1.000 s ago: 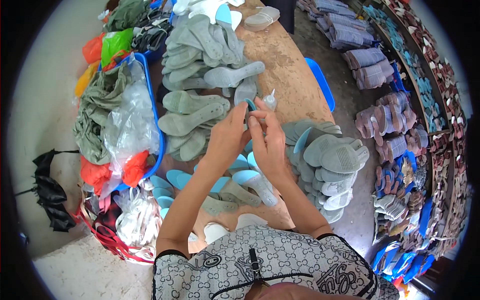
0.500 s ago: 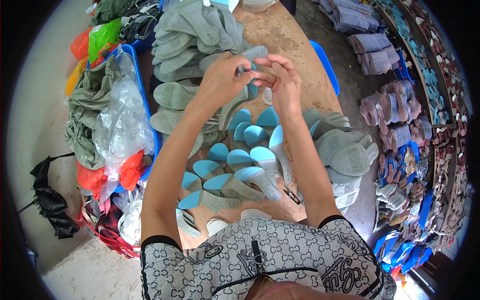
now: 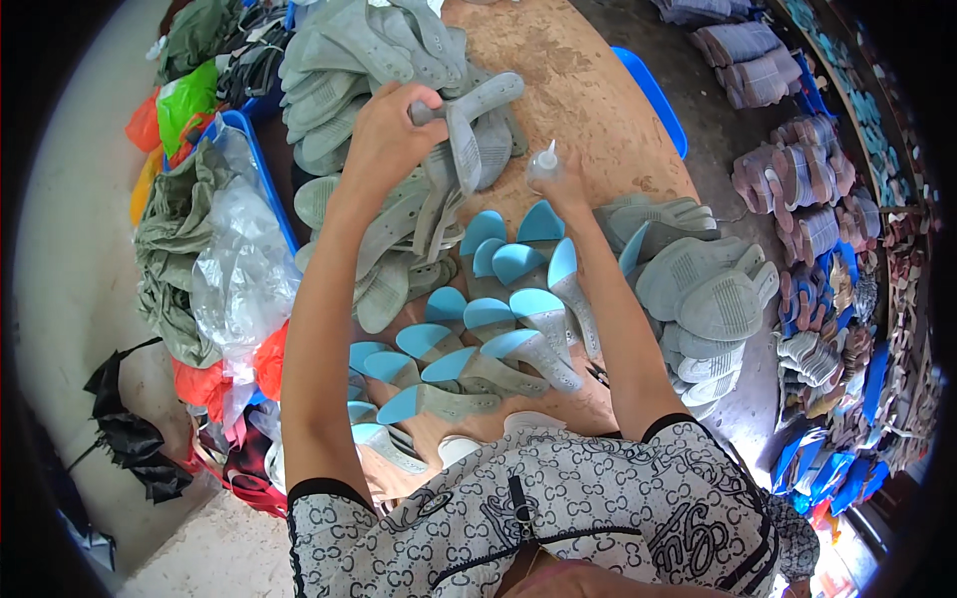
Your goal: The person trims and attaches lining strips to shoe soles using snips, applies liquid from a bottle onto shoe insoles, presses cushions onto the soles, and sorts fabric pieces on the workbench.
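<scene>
Held sole: a grey moulded shoe sole (image 3: 461, 135) sits in the left hand, over the far left part of the table, its length hanging down toward the pile below.
Left hand: the left hand (image 3: 384, 135) has its fingers curled and pressed around the upper end of the grey sole.
Bottle: a small clear squeeze bottle with a pointed white nozzle (image 3: 543, 164) stands upright in the right hand, just right of the held sole and apart from it.
Right hand: the right hand (image 3: 568, 189) wraps its fingers round the bottle's body; only the nozzle and shoulder show above them.
Left pile: a heap of loose grey soles (image 3: 349, 60) lies under and beyond the left hand.
Near rows: grey soles with light blue heel pads (image 3: 478, 339) lie in overlapping rows between the forearms.
Right pile: stacked grey treaded soles (image 3: 708, 289) lie right of the right forearm.
Table: a brown wooden table (image 3: 588, 85) carries all of these.
Left edge: a blue bin holding crumpled clear plastic bags (image 3: 239, 269) stands beside the table.
</scene>
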`<state>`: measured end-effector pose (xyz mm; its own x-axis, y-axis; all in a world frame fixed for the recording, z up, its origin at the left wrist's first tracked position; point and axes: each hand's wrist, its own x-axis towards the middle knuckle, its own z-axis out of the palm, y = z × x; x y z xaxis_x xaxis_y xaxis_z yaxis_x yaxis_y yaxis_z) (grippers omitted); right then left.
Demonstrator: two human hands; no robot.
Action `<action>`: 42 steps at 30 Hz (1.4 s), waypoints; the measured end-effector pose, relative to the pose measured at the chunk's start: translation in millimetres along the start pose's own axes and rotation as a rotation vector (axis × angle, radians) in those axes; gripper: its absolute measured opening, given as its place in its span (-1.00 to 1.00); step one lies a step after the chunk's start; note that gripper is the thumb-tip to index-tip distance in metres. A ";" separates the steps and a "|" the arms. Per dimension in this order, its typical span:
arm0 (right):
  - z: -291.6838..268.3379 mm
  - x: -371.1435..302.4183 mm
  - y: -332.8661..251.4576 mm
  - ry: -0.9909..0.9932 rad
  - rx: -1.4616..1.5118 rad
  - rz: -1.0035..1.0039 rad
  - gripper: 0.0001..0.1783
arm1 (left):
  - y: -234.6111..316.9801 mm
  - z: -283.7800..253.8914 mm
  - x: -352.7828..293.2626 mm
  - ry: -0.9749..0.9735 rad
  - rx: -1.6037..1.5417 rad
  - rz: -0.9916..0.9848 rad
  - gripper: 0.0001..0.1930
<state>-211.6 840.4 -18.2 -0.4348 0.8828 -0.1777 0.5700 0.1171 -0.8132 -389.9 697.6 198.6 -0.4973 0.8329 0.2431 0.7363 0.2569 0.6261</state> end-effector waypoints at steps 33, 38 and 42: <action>-81.7 -64.9 -128.9 -0.671 -0.327 -0.489 -0.44 | -26.4 7.6 19.4 0.096 0.330 -0.179 -0.53; -76.0 -58.3 -134.6 -0.747 -0.488 -0.445 -0.33 | -27.5 6.1 17.2 0.110 0.345 -0.187 -0.54; -76.7 -58.6 -139.3 -0.745 -0.450 -0.444 -0.33 | -25.6 4.8 16.0 0.097 0.329 -0.212 -0.54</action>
<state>-212.1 807.3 148.0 -0.9152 0.2210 -0.3371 0.3938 0.6687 -0.6307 -414.5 706.7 182.9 -0.6832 0.6985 0.2130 0.7127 0.5742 0.4031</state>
